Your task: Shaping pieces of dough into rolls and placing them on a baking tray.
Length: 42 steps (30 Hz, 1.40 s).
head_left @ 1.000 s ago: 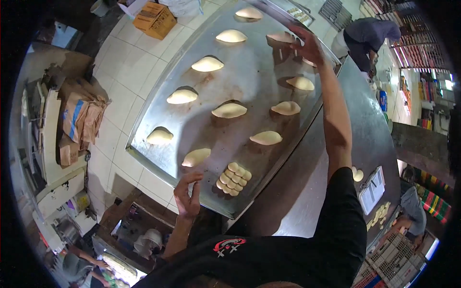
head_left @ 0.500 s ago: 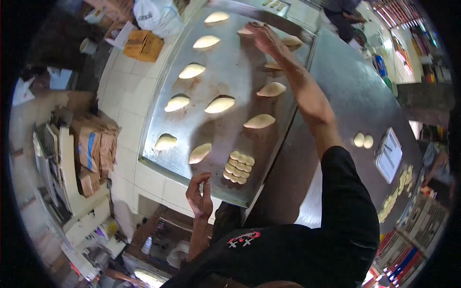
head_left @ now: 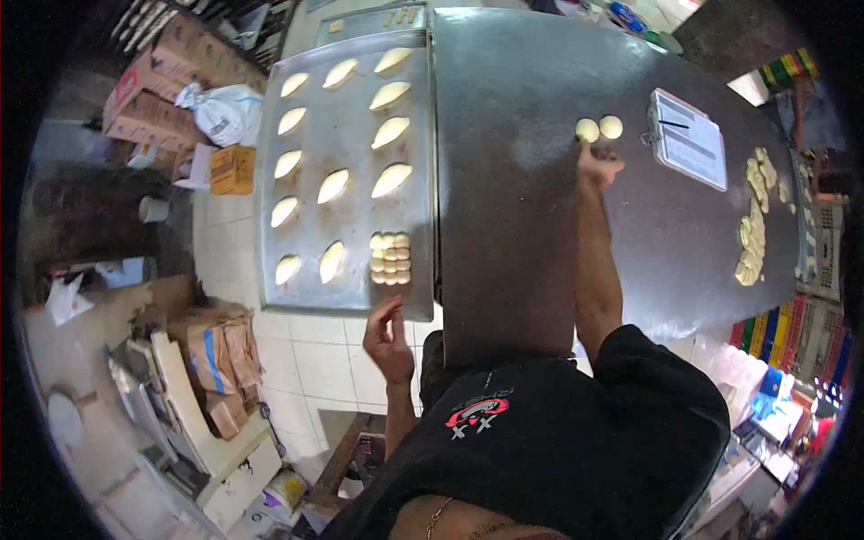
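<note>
My right hand (head_left: 600,166) reaches over the steel table, one digit stretched to the near edge of a round dough ball (head_left: 587,130). The hand holds nothing; its other fingers look bent and slightly blurred. Touching that ball on the right is a second dough ball (head_left: 611,127). My left hand (head_left: 390,344) hangs empty by the front edge of the metal baking tray (head_left: 351,301), fingers loosely bent and apart. On the tray lie several pointed oval dough pieces (head_left: 391,181) in columns. A block of small joined dough rolls (head_left: 390,259) sits in its near right corner.
The steel table (head_left: 504,225) adjoins the tray's right side. A clipboard (head_left: 688,139) with paper and a pen lies beyond the dough balls. Dough scraps (head_left: 752,225) cover the table's far right. Cardboard boxes (head_left: 153,121) and a white bag (head_left: 227,117) stand left of the tray.
My right hand has left the far end of the tray and swung right to the dough balls. The view has turned toward the table. My left hand stays near the tray's front edge.
</note>
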Available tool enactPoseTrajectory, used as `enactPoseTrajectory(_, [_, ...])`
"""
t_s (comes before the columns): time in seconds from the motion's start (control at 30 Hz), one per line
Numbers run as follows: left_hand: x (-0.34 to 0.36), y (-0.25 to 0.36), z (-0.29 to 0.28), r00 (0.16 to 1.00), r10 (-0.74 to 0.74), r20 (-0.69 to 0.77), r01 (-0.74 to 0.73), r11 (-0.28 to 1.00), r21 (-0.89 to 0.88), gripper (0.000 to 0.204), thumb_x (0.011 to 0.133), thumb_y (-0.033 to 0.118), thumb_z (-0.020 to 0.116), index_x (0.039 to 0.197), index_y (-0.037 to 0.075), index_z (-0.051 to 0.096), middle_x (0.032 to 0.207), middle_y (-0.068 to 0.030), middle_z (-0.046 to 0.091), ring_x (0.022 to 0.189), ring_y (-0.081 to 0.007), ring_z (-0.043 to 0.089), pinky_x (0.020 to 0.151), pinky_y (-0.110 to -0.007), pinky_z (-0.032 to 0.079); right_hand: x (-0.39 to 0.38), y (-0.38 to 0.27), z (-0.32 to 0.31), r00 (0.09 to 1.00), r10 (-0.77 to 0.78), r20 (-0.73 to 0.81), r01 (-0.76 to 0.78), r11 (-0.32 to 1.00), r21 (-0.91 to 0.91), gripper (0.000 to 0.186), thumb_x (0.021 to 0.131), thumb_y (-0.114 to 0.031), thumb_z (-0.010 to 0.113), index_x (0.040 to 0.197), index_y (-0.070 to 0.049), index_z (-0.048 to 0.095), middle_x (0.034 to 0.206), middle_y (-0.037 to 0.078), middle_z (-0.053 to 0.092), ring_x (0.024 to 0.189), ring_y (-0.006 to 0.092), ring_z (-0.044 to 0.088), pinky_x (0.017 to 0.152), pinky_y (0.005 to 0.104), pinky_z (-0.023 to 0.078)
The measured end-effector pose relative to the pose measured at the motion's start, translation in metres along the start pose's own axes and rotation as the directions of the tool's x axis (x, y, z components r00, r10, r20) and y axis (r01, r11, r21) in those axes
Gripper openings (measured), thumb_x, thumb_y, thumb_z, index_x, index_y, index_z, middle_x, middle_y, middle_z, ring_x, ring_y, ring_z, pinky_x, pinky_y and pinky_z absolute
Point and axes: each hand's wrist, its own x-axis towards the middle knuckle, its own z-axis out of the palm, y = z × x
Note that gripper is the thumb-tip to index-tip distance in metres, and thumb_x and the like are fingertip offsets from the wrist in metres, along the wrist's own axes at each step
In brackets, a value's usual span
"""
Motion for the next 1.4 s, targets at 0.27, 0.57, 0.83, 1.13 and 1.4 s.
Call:
enactPoseTrajectory(0.27, [-0.051, 0.046, 0.068, 0.974, 0.167, 0.150, -0.152, 0.983, -0.103, 0.015, 0.093, -0.003, 0.058, 0.104, -0.004, 0.068, 0.105, -0.0135, 0.070, 0.102, -0.0196, 0.065, 0.092, -0.031, 0.048, 0.062, -0.004, -0.027, 0.493, -0.496, 0.714, 0.609, 0.784, 0.124, 0.046, 0.081, -0.020, 0.077, 0.121, -0.004, 0.061, 0.117, 0.012, 0.069, 0.104, 0.0345, 0.067, 0.089, 0.0396, 0.053])
enactPoseTrajectory(0.57, [-0.081, -0.031, 0.178, 0.882, -0.138, 0.450, 0.169, 0.985, -0.031, 0.023, 0.093, 0.008, 0.063, 0.115, 0.000, 0.065, 0.109, -0.0082, 0.069, 0.099, -0.0133, 0.062, 0.087, -0.029, 0.049, -0.057, 0.051, -0.268, -0.352, -0.660, 0.664, 0.781, 0.184, 0.597, 0.040, 0.094, -0.009, 0.059, 0.134, -0.011, 0.058, 0.139, 0.007, 0.058, 0.124, 0.0295, 0.058, 0.107, 0.0458, 0.045])
enactPoseTrajectory(0.83, [-0.075, -0.019, 0.248, 0.919, -0.256, 0.299, 0.049, 0.828, 0.559, 0.033, 0.081, 0.043, 0.076, 0.086, 0.010, 0.078, 0.085, -0.0164, 0.073, 0.082, -0.0353, 0.071, 0.073, -0.044, 0.056, -0.052, 0.062, -0.250, 0.384, -0.110, 0.917, 0.279, 0.960, -0.002, 0.031, 0.086, -0.028, 0.076, 0.106, -0.004, 0.074, 0.097, 0.013, 0.074, 0.085, 0.0223, 0.073, 0.076, 0.0343, 0.057])
enactPoseTrajectory(1.13, [-0.096, -0.058, 0.220, 0.984, 0.091, 0.153, -0.116, 0.979, 0.167, 0.022, 0.097, 0.022, 0.062, 0.087, 0.003, 0.062, 0.066, -0.0115, 0.056, 0.059, -0.0246, 0.057, 0.057, -0.037, 0.046, -0.052, 0.030, -0.209, 0.463, -0.455, 0.761, 0.574, 0.808, 0.135, 0.019, 0.090, -0.023, 0.067, 0.096, -0.005, 0.070, 0.092, 0.014, 0.070, 0.083, 0.0368, 0.065, 0.075, 0.0466, 0.050])
enactPoseTrajectory(1.4, [-0.165, -0.065, 0.189, 0.964, 0.267, -0.001, -0.265, 0.955, 0.131, 0.008, 0.093, 0.008, 0.063, 0.093, 0.000, 0.063, 0.079, -0.0148, 0.062, 0.070, -0.0286, 0.063, 0.063, -0.035, 0.051, -0.069, 0.026, -0.166, -0.468, -0.719, 0.514, 0.693, 0.063, 0.718, 0.013, 0.091, -0.019, 0.062, 0.092, -0.006, 0.060, 0.090, 0.009, 0.059, 0.093, 0.0284, 0.057, 0.088, 0.0422, 0.041])
